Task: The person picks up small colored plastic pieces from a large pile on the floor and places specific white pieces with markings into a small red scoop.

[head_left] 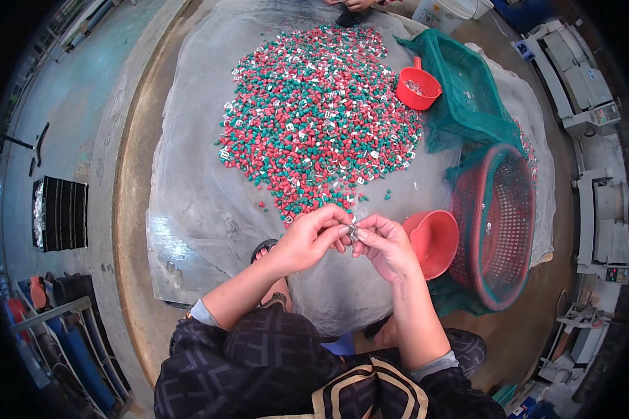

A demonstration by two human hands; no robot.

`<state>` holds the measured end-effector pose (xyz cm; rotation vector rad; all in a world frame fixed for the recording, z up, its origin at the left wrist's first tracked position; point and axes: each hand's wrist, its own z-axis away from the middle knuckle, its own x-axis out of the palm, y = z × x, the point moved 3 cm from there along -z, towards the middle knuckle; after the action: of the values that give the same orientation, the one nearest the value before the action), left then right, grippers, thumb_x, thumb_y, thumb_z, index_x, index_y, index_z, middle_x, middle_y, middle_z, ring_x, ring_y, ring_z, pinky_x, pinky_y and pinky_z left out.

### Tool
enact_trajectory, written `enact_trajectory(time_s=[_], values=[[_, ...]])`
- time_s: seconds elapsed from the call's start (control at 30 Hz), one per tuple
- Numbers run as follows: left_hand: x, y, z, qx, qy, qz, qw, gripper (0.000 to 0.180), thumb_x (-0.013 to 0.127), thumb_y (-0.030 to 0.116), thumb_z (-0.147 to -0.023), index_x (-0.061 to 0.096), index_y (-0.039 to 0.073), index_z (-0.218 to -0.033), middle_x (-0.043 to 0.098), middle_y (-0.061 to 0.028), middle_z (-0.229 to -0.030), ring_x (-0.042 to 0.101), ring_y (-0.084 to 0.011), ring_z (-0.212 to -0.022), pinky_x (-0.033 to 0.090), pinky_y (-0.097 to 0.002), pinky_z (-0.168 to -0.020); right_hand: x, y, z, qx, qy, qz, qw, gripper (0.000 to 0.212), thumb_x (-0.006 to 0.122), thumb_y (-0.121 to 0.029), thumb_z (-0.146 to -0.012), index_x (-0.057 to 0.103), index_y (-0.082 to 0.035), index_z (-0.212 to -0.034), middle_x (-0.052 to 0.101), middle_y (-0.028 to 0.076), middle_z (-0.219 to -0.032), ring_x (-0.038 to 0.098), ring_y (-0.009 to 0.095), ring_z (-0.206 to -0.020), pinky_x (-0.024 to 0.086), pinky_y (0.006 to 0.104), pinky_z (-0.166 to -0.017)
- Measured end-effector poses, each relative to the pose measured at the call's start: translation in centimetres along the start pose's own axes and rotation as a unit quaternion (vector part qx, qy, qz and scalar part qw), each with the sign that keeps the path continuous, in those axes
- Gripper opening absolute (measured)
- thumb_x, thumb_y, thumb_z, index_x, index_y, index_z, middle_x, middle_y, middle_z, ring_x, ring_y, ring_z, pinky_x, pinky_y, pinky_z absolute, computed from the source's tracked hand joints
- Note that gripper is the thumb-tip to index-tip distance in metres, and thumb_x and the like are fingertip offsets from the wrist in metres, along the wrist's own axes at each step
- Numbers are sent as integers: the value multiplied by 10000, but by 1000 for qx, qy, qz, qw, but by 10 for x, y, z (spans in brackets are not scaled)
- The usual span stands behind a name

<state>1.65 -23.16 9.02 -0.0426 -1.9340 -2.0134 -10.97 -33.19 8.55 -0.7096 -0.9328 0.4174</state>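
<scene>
Both hands, left hand (307, 241) and right hand (384, 244), are pinching one small shiny metal piece (353, 232); slipping, it could be dropping toward the twelve-o'clock red-and-green cone-shaped pellet heap (318, 112).

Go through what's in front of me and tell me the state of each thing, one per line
Left hand: pinching the small metal piece.
Right hand: pinching it too.
Small metal piece: held between both hands.
Red and green pellets: spread in a heap.
Near red scoop: tipped, looks empty.
Far red scoop: upright, holding small pieces.
Red basket: on its side.
</scene>
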Motion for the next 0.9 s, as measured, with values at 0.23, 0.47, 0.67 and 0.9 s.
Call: enact_trajectory(time_s=[0.23, 0.47, 0.67, 0.9], values=[[-1, -13, 1, -3, 90, 52, 995, 77, 518, 51, -866, 540, -8, -910, 582, -33, -772, 553, -77, -645, 457, -223, -574, -3, 5, -4, 36, 17, 3, 999, 118, 596, -49, -814, 565, -13, -922, 619, 75, -798, 604, 151, -663, 508, 280, -620], [-4, 13, 4, 247, 94, -235, 935, 112, 564, -50, -760, 567, -10, -864, 579, -74, -753, 575, -145, -642, 461, -255, -539, 1, 2, -6, 56, 7, -5, 998, 108, 594, -51, -818, 566, -13, -914, 614, 72, -792, 600, 150, -657, 507, 273, -621], [-4, 12, 6, 288, 98, -214, 928, 180, 569, -106, -705, 600, -1, -849, 610, -113, -793, 603, -209, -692, 485, -278, -592, 13, -8, 0, -74, 40, 98, 992, 80, 594, -27, -813, 580, 2, -887, 618, 73, -779, 594, 135, -654, 493, 256, -614], [-1, 14, 7, 366, 127, -273, 881, 211, 561, -133, -695, 586, -1, -858, 639, -142, -857, 646, -238, -763, 533, -298, -625, 34, -31, 13, -157, 63, 268, 948, 62, 549, -10, -837, 564, 25, -886, 620, 71, -764, 613, 120, -679, 495, 235, -619]])
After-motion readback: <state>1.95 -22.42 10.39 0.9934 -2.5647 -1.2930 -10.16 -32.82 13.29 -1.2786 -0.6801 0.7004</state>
